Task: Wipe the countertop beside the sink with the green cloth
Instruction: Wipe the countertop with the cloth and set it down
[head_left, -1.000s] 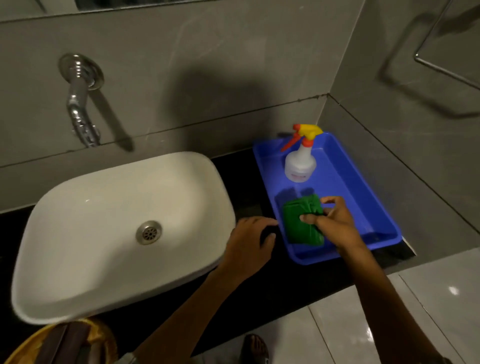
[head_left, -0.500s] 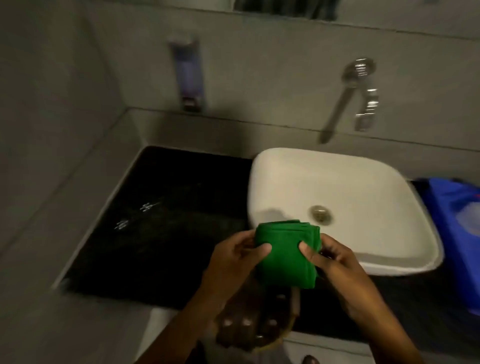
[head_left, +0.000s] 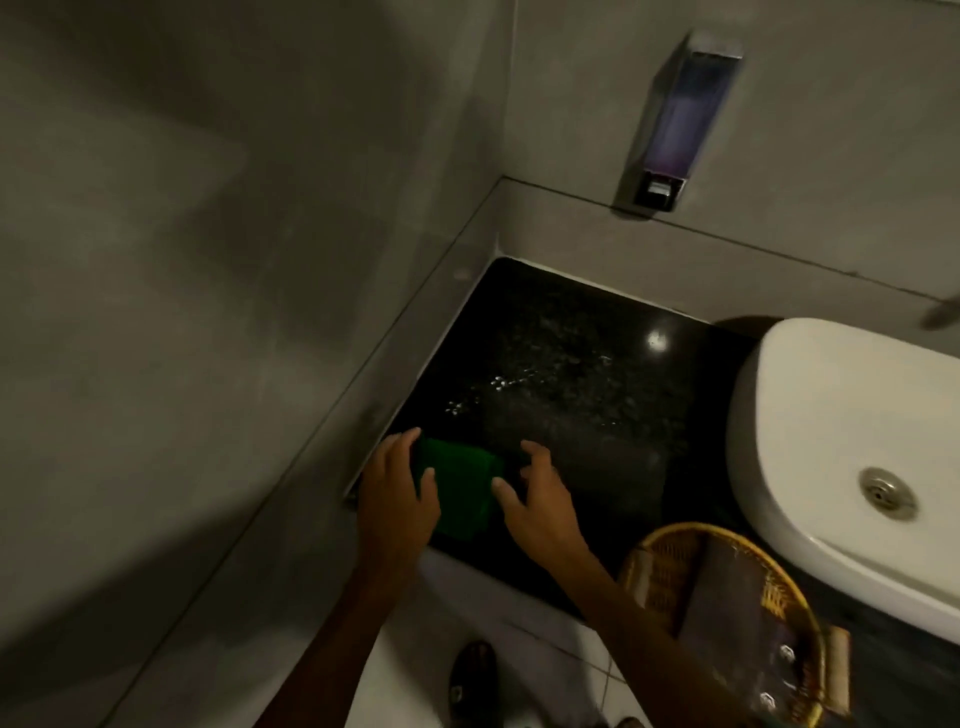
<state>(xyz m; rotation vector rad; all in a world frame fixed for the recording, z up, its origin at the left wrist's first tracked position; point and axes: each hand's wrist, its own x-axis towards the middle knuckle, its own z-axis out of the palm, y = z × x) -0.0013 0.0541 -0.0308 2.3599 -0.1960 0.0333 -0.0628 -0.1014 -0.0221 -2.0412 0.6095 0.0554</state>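
Grey tiled walls meet in a corner, dim light, small washroom. Black speckled counter fills the corner, glossy, one lamp glint and a scatter of bright droplets or specks mid-surface, likely what needs wiping. White sink sits on the counter at right, drain visible. Soap dispenser is fixed to the back wall above. Wicker basket sits at the front edge near the sink, something dark inside, can't tell what.

Green cloth lies folded on the counter at the front left corner, just beside the side wall, a sensible start point for sweeping toward the sink. Left hand lies on the cloth's left part, fingers flat and slightly spread, thumb over the cloth, pressing it down, not pinching. Right hand is spread with fingers curled, thumb at the cloth's right edge, other fingertips on or just above bare counter; can't tell if they touch. It looks placed to steady or square the cloth.

Wiping seems barely begun; most of the counter is uncovered by the cloth.
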